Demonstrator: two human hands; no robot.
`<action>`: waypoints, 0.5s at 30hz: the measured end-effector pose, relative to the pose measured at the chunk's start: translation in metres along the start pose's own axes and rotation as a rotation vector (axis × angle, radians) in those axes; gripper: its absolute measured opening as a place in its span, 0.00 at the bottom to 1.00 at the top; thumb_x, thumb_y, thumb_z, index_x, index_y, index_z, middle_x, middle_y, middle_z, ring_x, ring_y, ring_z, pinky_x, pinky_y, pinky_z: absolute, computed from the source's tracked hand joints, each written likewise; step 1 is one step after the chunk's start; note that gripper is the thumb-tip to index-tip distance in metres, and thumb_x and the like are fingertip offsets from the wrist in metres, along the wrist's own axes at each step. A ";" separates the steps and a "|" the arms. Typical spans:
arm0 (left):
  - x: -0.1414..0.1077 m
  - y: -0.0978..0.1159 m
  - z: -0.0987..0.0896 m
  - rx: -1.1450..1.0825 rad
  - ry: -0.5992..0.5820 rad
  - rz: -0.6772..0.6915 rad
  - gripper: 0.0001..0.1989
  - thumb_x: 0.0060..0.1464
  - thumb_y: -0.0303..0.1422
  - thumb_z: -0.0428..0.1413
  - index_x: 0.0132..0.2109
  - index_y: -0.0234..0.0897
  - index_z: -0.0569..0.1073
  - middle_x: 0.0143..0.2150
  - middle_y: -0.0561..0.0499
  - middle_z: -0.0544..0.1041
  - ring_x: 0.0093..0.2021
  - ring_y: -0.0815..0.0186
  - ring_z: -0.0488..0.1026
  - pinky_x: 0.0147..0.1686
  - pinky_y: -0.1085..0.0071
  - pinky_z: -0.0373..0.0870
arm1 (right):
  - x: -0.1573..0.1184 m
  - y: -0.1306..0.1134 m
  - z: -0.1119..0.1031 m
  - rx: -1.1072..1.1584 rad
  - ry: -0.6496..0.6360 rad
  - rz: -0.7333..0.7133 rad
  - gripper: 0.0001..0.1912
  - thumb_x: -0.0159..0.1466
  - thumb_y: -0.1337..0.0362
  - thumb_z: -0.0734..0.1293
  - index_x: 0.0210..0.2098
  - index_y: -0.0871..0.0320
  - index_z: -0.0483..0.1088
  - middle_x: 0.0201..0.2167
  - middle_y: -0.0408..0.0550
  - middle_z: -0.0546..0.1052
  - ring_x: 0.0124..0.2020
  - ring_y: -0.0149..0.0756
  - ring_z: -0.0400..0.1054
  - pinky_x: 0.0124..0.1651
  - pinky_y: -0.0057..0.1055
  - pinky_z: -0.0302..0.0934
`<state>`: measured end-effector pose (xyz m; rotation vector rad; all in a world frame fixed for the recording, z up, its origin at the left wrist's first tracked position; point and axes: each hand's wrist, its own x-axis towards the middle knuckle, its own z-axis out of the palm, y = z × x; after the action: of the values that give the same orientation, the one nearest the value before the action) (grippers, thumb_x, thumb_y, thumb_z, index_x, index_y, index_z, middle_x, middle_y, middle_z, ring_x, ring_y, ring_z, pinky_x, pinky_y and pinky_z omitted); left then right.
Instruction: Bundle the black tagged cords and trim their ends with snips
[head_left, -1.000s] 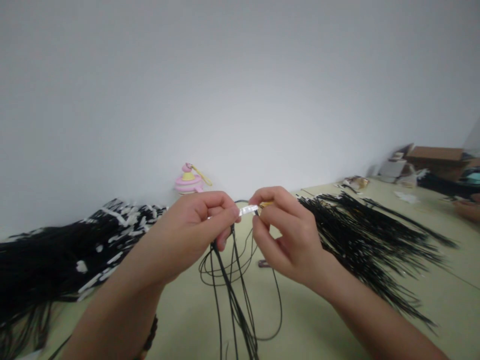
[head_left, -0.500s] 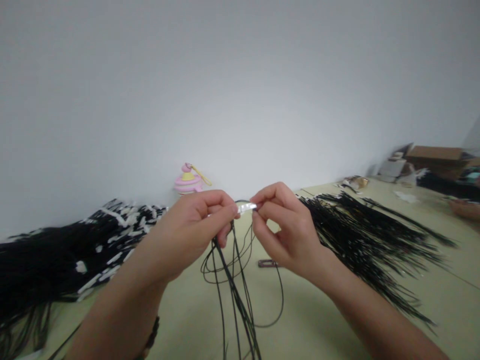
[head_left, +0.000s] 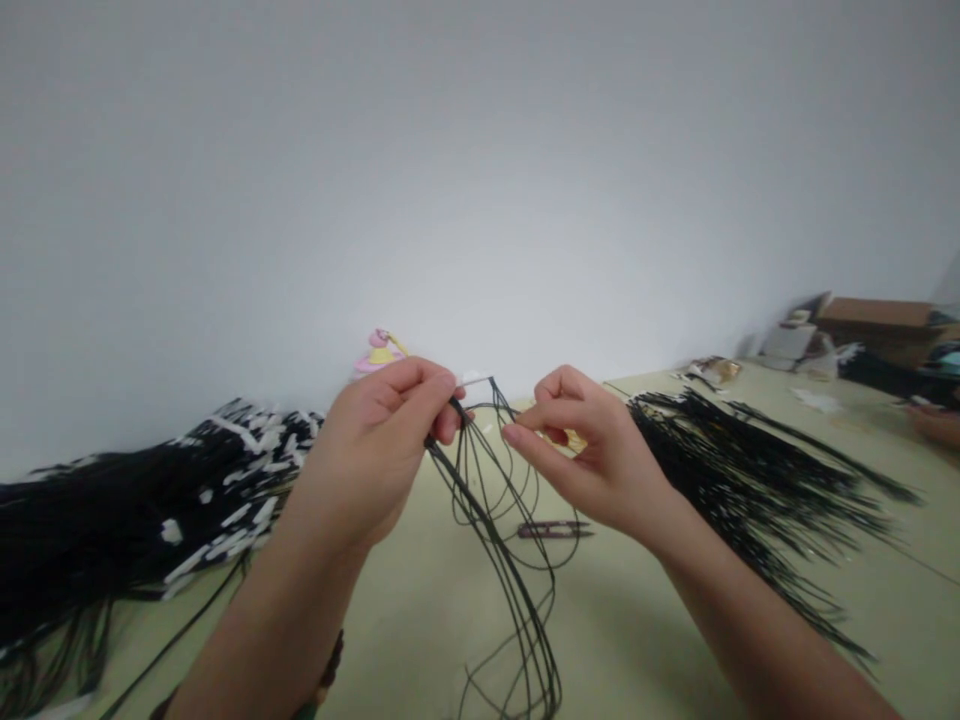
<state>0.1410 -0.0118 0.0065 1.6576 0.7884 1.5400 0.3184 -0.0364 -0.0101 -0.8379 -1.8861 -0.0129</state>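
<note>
— Checking the grip?
— Left hand (head_left: 367, 445) pinches black cords (head_left: 491, 548), which hang over the table (head_left: 420, 640).
— Right hand (head_left: 592, 450)?
— Curled just beside them (grip unclear). A firm pinch suits thin cords.

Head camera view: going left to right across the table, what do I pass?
Heap of black cords with white tags, left hand, hanging black cords, right hand, spread of black cords, another person's hand.

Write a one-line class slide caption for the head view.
Left hand pinches looped black cords; right hand is raised beside them.
</note>
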 end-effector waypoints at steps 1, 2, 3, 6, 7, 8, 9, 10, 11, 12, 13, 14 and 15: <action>0.000 0.003 -0.001 -0.041 0.017 -0.006 0.12 0.56 0.30 0.53 0.23 0.36 0.69 0.18 0.57 0.65 0.24 0.74 0.62 0.30 0.78 0.63 | 0.000 0.002 -0.001 0.025 -0.059 0.037 0.09 0.60 0.63 0.67 0.26 0.62 0.74 0.23 0.42 0.63 0.25 0.23 0.56 0.28 0.23 0.52; 0.000 0.007 -0.002 -0.083 0.027 -0.022 0.12 0.56 0.30 0.53 0.24 0.36 0.69 0.18 0.57 0.64 0.23 0.73 0.62 0.29 0.78 0.63 | 0.001 0.004 -0.001 0.071 -0.145 0.088 0.10 0.60 0.62 0.66 0.27 0.62 0.74 0.21 0.40 0.62 0.23 0.22 0.55 0.25 0.23 0.50; 0.000 0.012 -0.004 -0.123 0.028 -0.047 0.12 0.56 0.29 0.52 0.24 0.36 0.69 0.17 0.57 0.63 0.23 0.73 0.61 0.27 0.78 0.64 | 0.001 0.007 -0.002 0.138 -0.247 0.148 0.11 0.61 0.60 0.66 0.27 0.62 0.73 0.19 0.39 0.61 0.21 0.21 0.52 0.23 0.22 0.47; -0.003 0.024 -0.011 -0.222 -0.001 -0.151 0.11 0.57 0.28 0.50 0.27 0.37 0.69 0.17 0.57 0.58 0.19 0.72 0.56 0.19 0.77 0.62 | 0.003 0.017 -0.003 0.401 -0.540 0.322 0.13 0.62 0.58 0.64 0.30 0.63 0.71 0.15 0.36 0.61 0.16 0.19 0.52 0.19 0.19 0.46; -0.003 0.027 -0.012 -0.247 -0.005 -0.177 0.10 0.57 0.28 0.49 0.28 0.37 0.69 0.17 0.57 0.58 0.18 0.72 0.54 0.17 0.77 0.61 | 0.003 0.021 -0.002 0.480 -0.617 0.363 0.13 0.62 0.58 0.64 0.31 0.63 0.71 0.16 0.37 0.64 0.16 0.19 0.55 0.19 0.19 0.48; -0.004 0.029 -0.013 -0.265 -0.015 -0.195 0.10 0.57 0.28 0.49 0.28 0.38 0.69 0.17 0.57 0.57 0.18 0.72 0.54 0.16 0.76 0.60 | 0.003 0.025 0.000 0.538 -0.680 0.392 0.13 0.62 0.59 0.64 0.31 0.64 0.71 0.18 0.39 0.68 0.16 0.19 0.59 0.20 0.18 0.52; -0.005 0.030 -0.013 -0.277 -0.034 -0.205 0.11 0.58 0.29 0.49 0.28 0.38 0.69 0.16 0.57 0.57 0.18 0.71 0.55 0.17 0.76 0.62 | 0.004 0.029 0.002 0.575 -0.726 0.416 0.12 0.62 0.60 0.64 0.32 0.64 0.71 0.21 0.42 0.72 0.18 0.20 0.63 0.21 0.18 0.54; -0.006 0.030 -0.013 -0.282 -0.058 -0.210 0.11 0.58 0.29 0.49 0.27 0.38 0.69 0.16 0.56 0.58 0.18 0.71 0.55 0.18 0.74 0.64 | 0.004 0.033 0.005 0.601 -0.753 0.433 0.12 0.62 0.60 0.64 0.31 0.65 0.71 0.25 0.45 0.74 0.20 0.21 0.67 0.22 0.18 0.56; -0.007 0.029 -0.012 -0.276 -0.093 -0.213 0.12 0.58 0.30 0.49 0.27 0.38 0.69 0.16 0.56 0.58 0.18 0.71 0.56 0.20 0.73 0.66 | 0.004 0.037 0.007 0.623 -0.761 0.448 0.12 0.62 0.60 0.64 0.31 0.65 0.71 0.27 0.46 0.76 0.21 0.22 0.69 0.22 0.18 0.56; -0.007 0.029 -0.011 -0.268 -0.135 -0.212 0.12 0.59 0.30 0.49 0.26 0.38 0.69 0.16 0.56 0.59 0.18 0.71 0.56 0.21 0.73 0.67 | 0.004 0.040 0.010 0.645 -0.751 0.466 0.12 0.62 0.60 0.65 0.31 0.65 0.71 0.28 0.47 0.77 0.22 0.23 0.70 0.22 0.18 0.57; -0.008 0.028 -0.011 -0.260 -0.184 -0.211 0.13 0.59 0.30 0.49 0.26 0.37 0.68 0.15 0.56 0.59 0.18 0.71 0.57 0.21 0.73 0.67 | 0.005 0.043 0.012 0.673 -0.727 0.482 0.12 0.61 0.60 0.65 0.31 0.64 0.71 0.29 0.48 0.77 0.24 0.24 0.71 0.23 0.18 0.58; -0.008 0.028 -0.010 -0.252 -0.225 -0.208 0.14 0.59 0.30 0.49 0.25 0.37 0.68 0.15 0.55 0.60 0.18 0.71 0.59 0.22 0.73 0.67 | 0.005 0.045 0.014 0.705 -0.695 0.496 0.12 0.60 0.59 0.66 0.31 0.64 0.72 0.28 0.48 0.77 0.25 0.25 0.72 0.24 0.18 0.59; -0.009 0.028 -0.010 -0.247 -0.255 -0.207 0.14 0.59 0.30 0.49 0.25 0.37 0.69 0.15 0.55 0.61 0.18 0.71 0.60 0.22 0.74 0.68 | 0.006 0.046 0.015 0.737 -0.662 0.507 0.12 0.60 0.59 0.67 0.31 0.64 0.72 0.28 0.48 0.77 0.26 0.26 0.72 0.24 0.18 0.60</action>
<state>0.1288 -0.0335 0.0252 1.5012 0.5876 1.2020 0.3308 0.0072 -0.0287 -0.8089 -1.9660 1.3264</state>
